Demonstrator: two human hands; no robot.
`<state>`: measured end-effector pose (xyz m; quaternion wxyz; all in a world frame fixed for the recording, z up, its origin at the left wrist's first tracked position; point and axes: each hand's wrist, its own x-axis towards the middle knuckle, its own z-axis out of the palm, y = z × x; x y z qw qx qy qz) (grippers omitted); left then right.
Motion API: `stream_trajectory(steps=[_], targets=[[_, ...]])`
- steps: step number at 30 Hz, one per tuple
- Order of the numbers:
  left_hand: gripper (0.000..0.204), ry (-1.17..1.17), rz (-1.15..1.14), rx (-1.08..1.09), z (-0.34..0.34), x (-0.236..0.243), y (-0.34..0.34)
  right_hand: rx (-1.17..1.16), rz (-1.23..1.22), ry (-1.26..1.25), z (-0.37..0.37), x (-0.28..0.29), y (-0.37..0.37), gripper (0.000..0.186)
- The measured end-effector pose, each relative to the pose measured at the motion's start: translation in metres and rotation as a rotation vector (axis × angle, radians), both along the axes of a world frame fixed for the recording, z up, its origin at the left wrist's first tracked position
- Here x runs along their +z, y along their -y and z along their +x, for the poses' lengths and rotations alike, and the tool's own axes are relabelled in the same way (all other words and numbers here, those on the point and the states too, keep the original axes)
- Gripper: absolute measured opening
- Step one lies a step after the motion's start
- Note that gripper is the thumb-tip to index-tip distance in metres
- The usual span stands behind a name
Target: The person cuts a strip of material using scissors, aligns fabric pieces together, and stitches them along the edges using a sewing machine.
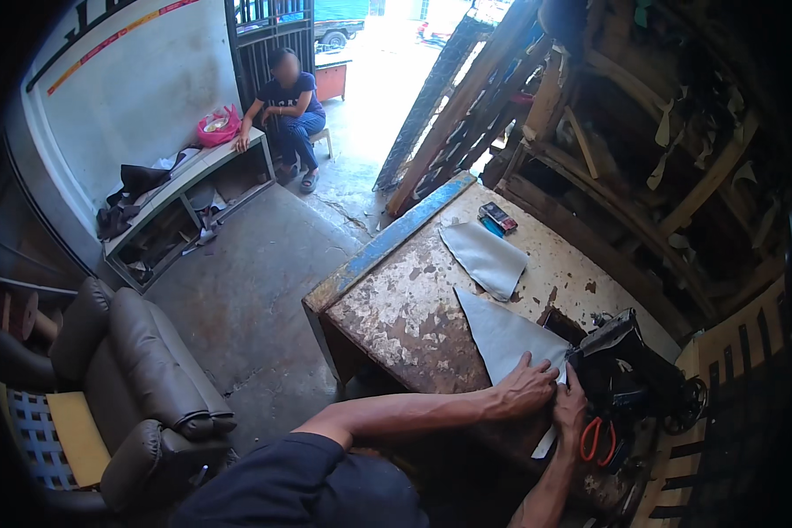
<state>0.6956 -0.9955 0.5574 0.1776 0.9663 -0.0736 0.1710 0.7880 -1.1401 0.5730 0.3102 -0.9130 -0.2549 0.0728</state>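
Note:
A light grey piece of fabric (510, 339) lies on the worn table, its right end at a black sewing machine (620, 361). My left hand (526, 389) rests on that end, its fingers bent and pressing the fabric beside the machine. Close by, my right hand (570, 407) pinches the fabric edge near the needle area, which is hidden. A narrow pale strip (545, 443) hangs below my hands. Orange-handled scissors (598, 443) lie just right of my right wrist.
A second grey fabric piece (484, 258) and a small box (497, 217) lie farther back on the table (396, 326). Brown upholstered seating (163, 361) stands left. A person (290, 110) sits by a low shelf (189, 180). Wooden frames (625, 167) lean at the right.

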Motion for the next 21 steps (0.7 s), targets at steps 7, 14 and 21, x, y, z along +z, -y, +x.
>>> stream_trajectory(steps=[7,14,21], targets=[[0.014,0.077,-0.148,-0.04,0.004,-0.006,-0.016,-0.047,-0.069,-0.015,-0.009,0.015,-0.009,0.055],[0.022,0.032,-0.213,-0.058,0.004,-0.013,-0.01,-0.064,-0.061,0.006,-0.02,0.018,0.0,0.054],[0.024,0.04,-0.275,-0.032,0.003,-0.007,-0.018,-0.103,0.052,-0.077,-0.016,0.01,-0.004,0.053]])
